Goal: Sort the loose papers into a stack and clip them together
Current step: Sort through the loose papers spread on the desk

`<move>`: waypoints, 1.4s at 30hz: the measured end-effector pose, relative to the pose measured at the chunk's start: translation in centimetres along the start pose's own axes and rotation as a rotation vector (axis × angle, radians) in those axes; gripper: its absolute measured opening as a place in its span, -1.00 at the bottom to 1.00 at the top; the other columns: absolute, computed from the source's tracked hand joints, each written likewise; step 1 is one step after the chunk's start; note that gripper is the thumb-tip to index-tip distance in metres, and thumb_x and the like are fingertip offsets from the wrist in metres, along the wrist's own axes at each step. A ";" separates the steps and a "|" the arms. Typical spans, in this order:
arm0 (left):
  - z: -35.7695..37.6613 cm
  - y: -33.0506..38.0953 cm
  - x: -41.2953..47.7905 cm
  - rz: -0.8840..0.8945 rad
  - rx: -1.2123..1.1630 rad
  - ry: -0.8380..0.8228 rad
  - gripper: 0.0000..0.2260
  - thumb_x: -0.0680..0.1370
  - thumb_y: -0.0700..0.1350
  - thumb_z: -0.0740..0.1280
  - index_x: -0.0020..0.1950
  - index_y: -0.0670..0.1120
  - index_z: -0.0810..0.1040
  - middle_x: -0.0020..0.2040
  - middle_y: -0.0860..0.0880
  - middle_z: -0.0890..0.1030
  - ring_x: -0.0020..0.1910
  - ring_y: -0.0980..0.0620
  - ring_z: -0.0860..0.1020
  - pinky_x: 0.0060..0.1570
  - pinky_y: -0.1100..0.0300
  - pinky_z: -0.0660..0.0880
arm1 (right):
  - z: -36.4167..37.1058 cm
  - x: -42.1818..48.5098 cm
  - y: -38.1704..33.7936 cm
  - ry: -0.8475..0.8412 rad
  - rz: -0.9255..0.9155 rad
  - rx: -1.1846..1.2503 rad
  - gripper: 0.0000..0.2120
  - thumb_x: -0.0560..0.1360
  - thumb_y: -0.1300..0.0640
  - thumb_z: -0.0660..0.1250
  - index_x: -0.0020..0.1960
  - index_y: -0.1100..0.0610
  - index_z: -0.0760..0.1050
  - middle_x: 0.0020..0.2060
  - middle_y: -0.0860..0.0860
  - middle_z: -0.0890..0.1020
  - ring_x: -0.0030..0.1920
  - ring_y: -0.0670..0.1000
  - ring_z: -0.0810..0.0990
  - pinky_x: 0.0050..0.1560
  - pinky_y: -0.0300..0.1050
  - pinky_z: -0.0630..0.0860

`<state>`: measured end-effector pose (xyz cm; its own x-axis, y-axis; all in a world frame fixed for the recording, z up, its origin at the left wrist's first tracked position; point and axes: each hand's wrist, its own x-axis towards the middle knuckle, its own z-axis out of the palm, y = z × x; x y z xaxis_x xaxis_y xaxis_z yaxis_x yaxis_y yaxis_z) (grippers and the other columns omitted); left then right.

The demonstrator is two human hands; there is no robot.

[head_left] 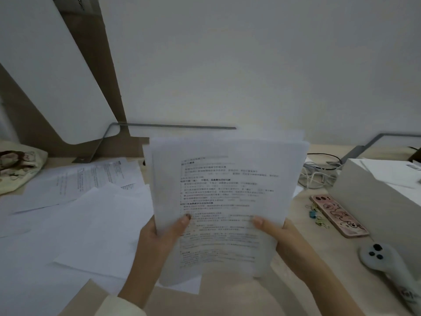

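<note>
Printed white paper sheets, gathered into a loose sheaf [225,201], are held up off the pale wooden desk [307,258] in the head view, the only view there is. The left hand [159,238] grips the sheaf's lower left edge and the right hand [280,233] its lower right. Each thumb lies flat on the printed front page, and the fingers are hidden behind the paper. Both hands are closed on the sheaf and hold nothing else. The sheaf rises from the two grips and tilts slightly, and its top edges are fanned and uneven (several corners show behind the front page).

The step in hand looks like the stacking: the sheaf is collected but not squared. More white sheets [91,224], some printed and some blank, lie scattered on the desk to the left of the left hand and below it, not yet gathered. The next move probably calls for taking those in. After that the bundle can be tapped on the desk to level its edges.

A few small coloured metal binder clips [316,215] lie on the desk to the right of the right hand, near it. They sit just beside a phone in a pink cartoon case [337,215]. One hand will have to let go to fetch a clip, so the other must pinch the squared stack firmly or the sheets will slip.
</note>
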<state>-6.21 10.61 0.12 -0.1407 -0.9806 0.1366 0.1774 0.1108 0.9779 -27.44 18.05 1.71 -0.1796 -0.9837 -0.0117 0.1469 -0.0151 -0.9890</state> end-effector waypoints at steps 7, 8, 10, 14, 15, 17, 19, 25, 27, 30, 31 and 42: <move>0.4 2.8 0.5 0.118 0.029 -0.069 -0.81 0.36 -0.08 0.47 -0.06 0.05 0.57 -0.21 0.21 0.70 -0.23 0.18 0.67 -0.34 0.36 0.55 | 0.2 -0.1 -0.5 0.014 0.005 0.006 -0.73 0.33 0.15 0.37 0.03 0.09 0.64 -0.01 0.10 0.71 -0.02 0.11 0.69 -0.13 -0.12 0.63; 0.8 4.3 0.7 0.163 0.016 -0.057 -0.76 0.31 0.00 0.45 -0.05 0.06 0.56 -0.20 0.21 0.70 -0.23 0.18 0.67 -0.34 0.37 0.55 | 0.2 -0.1 -0.8 0.007 -0.004 0.022 -0.74 0.34 0.15 0.37 0.02 0.10 0.64 -0.01 0.11 0.71 -0.02 0.13 0.69 -0.14 -0.10 0.63; 1.6 7.2 1.2 0.240 -0.010 -0.008 -0.70 0.24 0.14 0.34 -0.09 0.07 0.53 -0.27 0.25 0.67 -0.31 0.24 0.64 -0.40 0.41 0.51 | 0.1 -0.1 -1.0 -0.005 -0.009 0.041 -0.76 0.35 0.17 0.37 -0.01 0.11 0.66 -0.01 0.12 0.71 -0.02 0.15 0.69 -0.15 -0.09 0.64; 2.8 10.9 2.6 0.347 0.039 0.059 -0.73 0.37 0.21 0.24 -0.20 0.01 0.45 -0.45 0.15 0.57 -0.51 0.27 0.53 -0.54 0.46 0.42 | 0.4 -0.2 -0.9 0.017 -0.026 0.050 -0.76 0.34 0.19 0.37 -0.01 0.13 0.66 0.00 0.16 0.70 -0.03 0.17 0.69 -0.15 -0.07 0.64; 2.9 11.0 2.9 0.357 0.069 0.063 -0.80 0.45 0.14 0.26 -0.19 0.02 0.45 -0.42 0.12 0.55 -0.50 0.28 0.53 -0.55 0.47 0.41 | 0.5 -0.2 -0.9 0.021 -0.033 0.054 -0.76 0.33 0.19 0.37 -0.02 0.13 0.67 -0.01 0.15 0.70 -0.04 0.17 0.69 -0.16 -0.08 0.64; 3.0 11.0 3.4 0.357 0.105 0.071 -0.94 0.53 -0.04 0.26 -0.12 0.02 0.45 -0.32 0.11 0.53 -0.47 0.33 0.53 -0.56 0.49 0.40 | 0.7 -0.5 -0.9 0.017 -0.045 0.059 -0.78 0.33 0.20 0.36 -0.06 0.09 0.69 -0.03 0.13 0.71 -0.07 0.14 0.70 -0.19 -0.10 0.63; 2.9 11.1 3.6 0.362 0.099 0.049 -0.96 0.54 -0.12 0.23 -0.02 -0.03 0.45 -0.31 0.11 0.55 -0.47 0.31 0.54 -0.54 0.49 0.41 | 0.7 -0.6 -0.9 -0.003 -0.046 0.063 -0.78 0.32 0.20 0.36 -0.09 0.06 0.70 -0.06 0.11 0.72 -0.09 0.12 0.71 -0.21 -0.12 0.63; 2.3 10.3 2.6 0.387 0.048 -0.056 -0.76 0.45 0.12 0.30 0.00 0.04 0.41 -0.33 0.29 0.60 -0.34 0.29 0.59 -0.43 0.48 0.46 | 0.6 -0.9 -1.1 0.018 -0.046 0.111 -0.81 0.36 0.19 0.37 -0.06 0.08 0.69 -0.01 0.13 0.71 -0.05 0.15 0.70 -0.18 -0.08 0.64; 1.9 8.4 1.7 0.329 0.029 -0.108 -0.73 0.42 0.08 0.37 0.04 0.04 0.43 -0.24 0.28 0.64 -0.24 0.27 0.63 -0.37 0.44 0.50 | 0.2 -0.8 -1.4 0.040 -0.069 0.136 -0.84 0.41 0.21 0.38 -0.06 0.09 0.68 -0.01 0.12 0.71 -0.04 0.14 0.70 -0.18 -0.08 0.64; 1.4 4.6 0.5 0.222 0.000 -0.135 -0.71 0.32 -0.04 0.36 0.03 0.04 0.47 -0.18 0.28 0.67 -0.19 0.24 0.65 -0.33 0.40 0.53 | 0.0 -1.0 -1.3 0.008 -0.093 0.133 -0.75 0.30 0.07 0.49 -0.02 0.05 0.68 0.00 0.09 0.71 -0.02 0.13 0.69 -0.17 -0.09 0.64; 1.1 3.1 0.1 0.181 -0.012 -0.129 -0.71 0.32 -0.06 0.37 0.02 0.04 0.49 -0.17 0.27 0.68 -0.18 0.24 0.65 -0.31 0.40 0.54 | -0.1 -1.1 -0.8 -0.007 -0.066 0.112 -0.64 0.22 0.02 0.54 0.00 0.05 0.67 0.00 0.09 0.71 -0.02 0.13 0.69 -0.18 -0.10 0.64; -1.7 -0.3 -0.3 0.134 0.155 0.028 -0.89 0.53 -0.11 0.29 0.04 -0.03 0.52 -0.06 0.07 0.67 -0.10 0.18 0.63 -0.21 0.37 0.55 | 2.2 0.2 1.9 0.168 0.031 -0.025 -0.73 0.41 0.10 0.36 0.10 0.09 0.58 -0.03 0.03 0.72 -0.05 0.11 0.70 0.02 0.09 0.59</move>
<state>-4.51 10.63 -0.49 -0.0988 -0.9592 0.2649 0.0399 0.2621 0.9642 -25.04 17.46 0.20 -0.3354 -0.9399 -0.0641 0.1307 0.0210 -0.9912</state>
